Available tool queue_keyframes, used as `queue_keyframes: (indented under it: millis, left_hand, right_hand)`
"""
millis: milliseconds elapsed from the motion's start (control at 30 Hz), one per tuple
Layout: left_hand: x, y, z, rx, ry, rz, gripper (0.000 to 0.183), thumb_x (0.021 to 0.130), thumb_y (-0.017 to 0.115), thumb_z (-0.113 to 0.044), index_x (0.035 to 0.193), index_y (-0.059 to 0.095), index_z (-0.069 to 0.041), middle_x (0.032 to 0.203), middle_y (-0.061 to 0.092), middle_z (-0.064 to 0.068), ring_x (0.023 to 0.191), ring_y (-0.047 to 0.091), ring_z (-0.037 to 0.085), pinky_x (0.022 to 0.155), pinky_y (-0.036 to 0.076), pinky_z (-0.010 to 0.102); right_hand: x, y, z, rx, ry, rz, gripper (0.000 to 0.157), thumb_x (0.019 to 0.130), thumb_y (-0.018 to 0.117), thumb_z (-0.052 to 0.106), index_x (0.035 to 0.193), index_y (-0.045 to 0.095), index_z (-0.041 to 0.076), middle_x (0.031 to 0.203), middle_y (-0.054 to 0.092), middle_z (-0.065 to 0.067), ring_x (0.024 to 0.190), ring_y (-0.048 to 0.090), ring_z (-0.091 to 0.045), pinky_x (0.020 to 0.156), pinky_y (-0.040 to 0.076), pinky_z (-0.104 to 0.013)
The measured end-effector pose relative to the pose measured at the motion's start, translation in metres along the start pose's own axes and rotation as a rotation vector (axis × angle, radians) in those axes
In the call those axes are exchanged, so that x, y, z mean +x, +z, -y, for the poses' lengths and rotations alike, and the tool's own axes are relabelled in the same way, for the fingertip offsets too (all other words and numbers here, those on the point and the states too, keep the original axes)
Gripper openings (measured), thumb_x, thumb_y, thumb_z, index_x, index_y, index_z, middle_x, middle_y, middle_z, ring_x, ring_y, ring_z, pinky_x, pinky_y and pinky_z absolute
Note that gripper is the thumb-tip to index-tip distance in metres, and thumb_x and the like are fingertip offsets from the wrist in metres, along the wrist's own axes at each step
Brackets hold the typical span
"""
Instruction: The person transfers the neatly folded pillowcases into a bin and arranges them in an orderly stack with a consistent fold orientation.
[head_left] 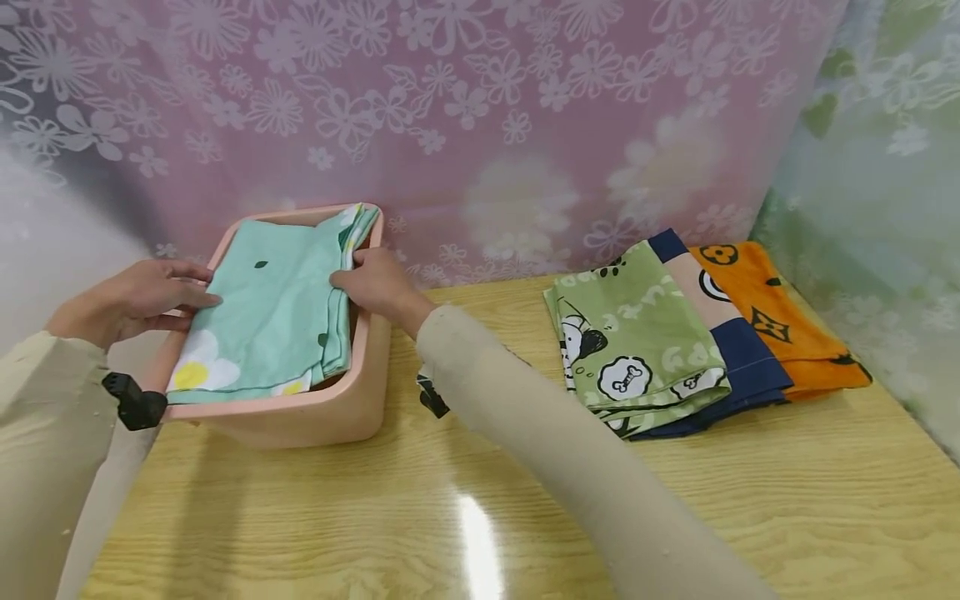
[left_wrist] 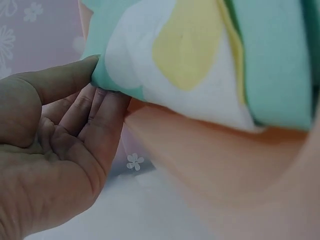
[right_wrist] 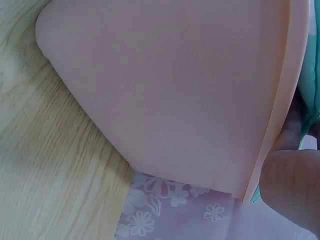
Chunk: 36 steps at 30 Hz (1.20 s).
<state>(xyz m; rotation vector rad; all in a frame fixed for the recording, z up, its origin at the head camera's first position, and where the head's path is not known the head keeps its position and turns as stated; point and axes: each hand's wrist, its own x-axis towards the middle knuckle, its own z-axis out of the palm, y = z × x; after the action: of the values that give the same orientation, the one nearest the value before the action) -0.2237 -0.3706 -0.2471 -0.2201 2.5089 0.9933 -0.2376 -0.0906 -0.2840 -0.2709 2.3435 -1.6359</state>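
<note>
One folded mint-green cloth (head_left: 277,292), printed with white-and-yellow daisies and dark leaves, lies in the mouth of a pink bin (head_left: 371,367) at the left of the frame, a person's hands on either side of it. The left hand (head_left: 146,298) reaches in from the far left and pinches the cloth's edge, thumb above and fingers beneath, the gap between them narrow in the left wrist view. The right hand (head_left: 381,285) grips the layered opposite edge, thumb laid on top and fingers bent down inside the bin's rim; their tips are hidden. How deep the cloth sits cannot be told.

The bin stands on a wood-grain table (head_left: 337,517). At the right of the frame, three more folded cloths overlap in a row: a green dog-and-bone print (head_left: 652,325) on top, a navy-and-peach piece (head_left: 750,358) partly under it, and an orange cloth (head_left: 806,333) with black motifs at the far end. Cream sleeves (head_left: 555,442) cover both arms, and a black device (head_left: 135,402) shows at the left wrist. A pink flowered backdrop (head_left: 450,142) fills the upper frame.
</note>
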Motion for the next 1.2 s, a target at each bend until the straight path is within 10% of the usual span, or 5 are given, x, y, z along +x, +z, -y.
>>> queue_keyframes:
  millis: [200, 433, 500, 700, 1200]
  left_hand:
    - [-0.002, 0.003, -0.002, 0.019, 0.018, -0.005, 0.065, 0.097, 0.057, -0.023, 0.142, 0.024, 0.011, 0.112, 0.053, 0.014, 0.083, 0.059, 0.011, 0.073, 0.055, 0.033]
    - [-0.010, 0.004, -0.007, 0.044, 0.074, 0.050, 0.061, 0.100, 0.050, -0.024, 0.139, 0.023, 0.015, 0.115, 0.059, 0.017, 0.093, 0.063, 0.016, 0.079, 0.055, 0.040]
    - [-0.012, 0.007, -0.010, 0.097, 0.082, 0.046, 0.060, 0.101, 0.047, -0.025, 0.139, 0.024, 0.015, 0.121, 0.054, 0.028, 0.102, 0.061, 0.030, 0.080, 0.054, 0.042]
    - [-0.015, 0.021, -0.028, 0.166, 0.161, 0.038, 0.062, 0.102, 0.043, -0.033, 0.141, 0.024, 0.012, 0.137, 0.035, 0.037, 0.122, 0.040, 0.051, 0.089, 0.048, 0.049]
    - [-0.040, 0.096, -0.121, 0.131, 0.484, -0.195, 0.051, 0.099, 0.049, -0.039, 0.141, 0.044, -0.011, 0.136, 0.050, 0.013, 0.117, 0.054, 0.030, 0.090, 0.047, 0.046]
  right_hand:
    - [-0.004, -0.001, 0.003, 0.072, 0.003, 0.067, 0.019, 0.095, 0.059, 0.021, 0.090, 0.060, 0.003, 0.068, 0.050, 0.000, 0.058, 0.048, -0.010, 0.055, 0.042, -0.019]
    - [-0.015, -0.030, 0.004, 0.044, -0.069, 0.283, 0.040, 0.098, 0.054, 0.020, 0.135, 0.053, 0.004, 0.131, 0.054, -0.004, 0.107, 0.058, -0.013, 0.084, 0.048, -0.020]
    - [-0.018, -0.045, -0.001, 0.023, -0.092, 0.315, 0.037, 0.099, 0.052, 0.018, 0.132, 0.055, 0.002, 0.125, 0.057, -0.007, 0.108, 0.057, -0.016, 0.086, 0.048, -0.022]
    - [-0.031, -0.101, -0.023, -0.126, -0.081, 0.304, 0.041, 0.100, 0.049, 0.022, 0.138, 0.050, 0.007, 0.131, 0.054, -0.007, 0.111, 0.056, -0.019, 0.090, 0.047, -0.030]
    - [-0.060, -0.210, -0.067, -0.395, -0.053, 0.180, 0.051, 0.102, 0.045, 0.031, 0.148, 0.033, 0.011, 0.149, 0.036, -0.009, 0.132, 0.037, -0.029, 0.101, 0.038, -0.048]
